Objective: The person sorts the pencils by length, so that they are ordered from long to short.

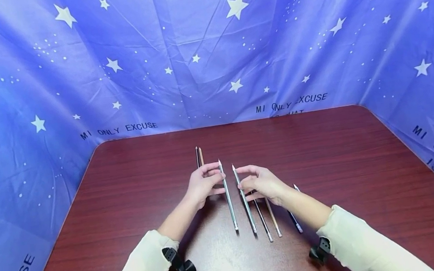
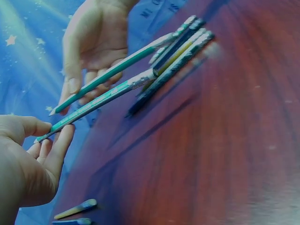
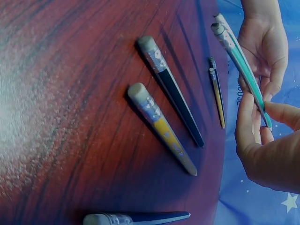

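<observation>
A green pencil (image 1: 230, 207) with an eraser end is pinched between the thumb and fingers of my left hand (image 1: 200, 187), point away from me. My right hand (image 1: 266, 185) pinches a second green pencil (image 1: 247, 209) near its sharpened end, a short gap to the right of the first. Both pencils are held roughly side by side, tilted, above the table. Below and beside my right hand lie a black pencil (image 3: 176, 98) and a yellow pencil (image 3: 164, 133). Another dark pencil (image 3: 154, 217) lies farther right, partly hidden by my right forearm in the head view.
Past my left hand, a dark pencil (image 1: 197, 155) and a light brown one (image 1: 201, 156) lie close together, partly covered by that hand. Everything is on a dark red wooden table (image 1: 123, 175). A blue star-patterned cloth (image 1: 172, 45) hangs around its back and sides.
</observation>
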Demonstrator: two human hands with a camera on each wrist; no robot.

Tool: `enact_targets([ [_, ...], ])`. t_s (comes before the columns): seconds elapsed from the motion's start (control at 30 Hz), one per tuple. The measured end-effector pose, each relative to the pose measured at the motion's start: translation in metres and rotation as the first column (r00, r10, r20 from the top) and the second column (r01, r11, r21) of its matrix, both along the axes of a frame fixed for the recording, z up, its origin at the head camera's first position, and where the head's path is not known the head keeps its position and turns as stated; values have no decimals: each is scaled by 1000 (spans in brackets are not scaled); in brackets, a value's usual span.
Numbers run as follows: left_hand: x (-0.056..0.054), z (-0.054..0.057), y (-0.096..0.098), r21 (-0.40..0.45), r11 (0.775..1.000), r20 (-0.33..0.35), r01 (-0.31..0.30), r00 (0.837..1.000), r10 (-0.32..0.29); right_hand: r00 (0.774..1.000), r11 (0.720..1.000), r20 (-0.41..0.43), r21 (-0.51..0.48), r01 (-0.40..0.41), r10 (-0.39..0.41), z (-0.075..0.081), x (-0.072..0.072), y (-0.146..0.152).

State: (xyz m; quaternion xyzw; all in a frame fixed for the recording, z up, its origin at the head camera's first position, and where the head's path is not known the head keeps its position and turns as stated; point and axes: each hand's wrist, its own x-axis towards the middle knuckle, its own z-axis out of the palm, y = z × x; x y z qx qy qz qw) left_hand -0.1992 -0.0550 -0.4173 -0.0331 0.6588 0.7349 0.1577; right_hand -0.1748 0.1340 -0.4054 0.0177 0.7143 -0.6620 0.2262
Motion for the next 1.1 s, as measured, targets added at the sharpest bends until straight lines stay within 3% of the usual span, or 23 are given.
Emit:
enact_targets([
  [0.37,-21,12,-13,-24,997,-42,-79,996,78,1000,1000,-2,1,3,-3,2,0,-1],
  [1.1,-64,12,-12,-103,984,-33,-145,989,143,1000,1000,7,-22,0,0,4,0,-5],
])
